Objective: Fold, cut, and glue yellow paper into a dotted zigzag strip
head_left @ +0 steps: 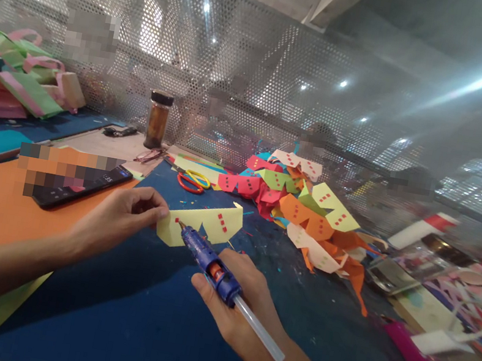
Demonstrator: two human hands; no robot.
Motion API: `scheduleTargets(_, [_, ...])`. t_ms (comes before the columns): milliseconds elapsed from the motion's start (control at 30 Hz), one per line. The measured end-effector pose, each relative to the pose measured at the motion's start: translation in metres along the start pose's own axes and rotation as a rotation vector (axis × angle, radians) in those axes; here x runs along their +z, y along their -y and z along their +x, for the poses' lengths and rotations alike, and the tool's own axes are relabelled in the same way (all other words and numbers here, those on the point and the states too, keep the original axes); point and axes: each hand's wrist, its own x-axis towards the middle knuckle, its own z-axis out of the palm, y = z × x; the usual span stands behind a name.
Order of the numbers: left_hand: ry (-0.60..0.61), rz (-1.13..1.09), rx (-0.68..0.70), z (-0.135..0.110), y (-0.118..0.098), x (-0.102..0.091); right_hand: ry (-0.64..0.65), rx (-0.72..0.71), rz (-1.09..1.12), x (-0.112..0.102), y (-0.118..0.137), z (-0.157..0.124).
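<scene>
Blue table (113,326), perforated screen (255,46) behind glue gun (204,255)

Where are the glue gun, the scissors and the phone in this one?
Glue gun (205,255), head view: on its blue body.
Scissors (194,181), head view: on the handles.
Phone (89,185), head view: on its dark screen.

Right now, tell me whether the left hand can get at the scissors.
Probably yes: the scissors lie just beyond the left hand, with blue tabletop between and no visible obstacle. The hand appears to pinch the yellow paper, though, so it would likely have to let go first.
</scene>
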Motion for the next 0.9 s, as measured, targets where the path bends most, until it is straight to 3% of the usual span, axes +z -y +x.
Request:
scheduleTargets(233, [-0.008,0.006,-0.001,0.0002,-0.0038,0.0013,0.037,-0.061,-0.047,0.0039,-0.0041,-0.0004])
scheduleTargets(900, [0.025,-0.03,0.005,-0.0017,-0.0037,0.0021,0.027,-0.027,-0.076,0.0065,-0.0039,-0.0012])
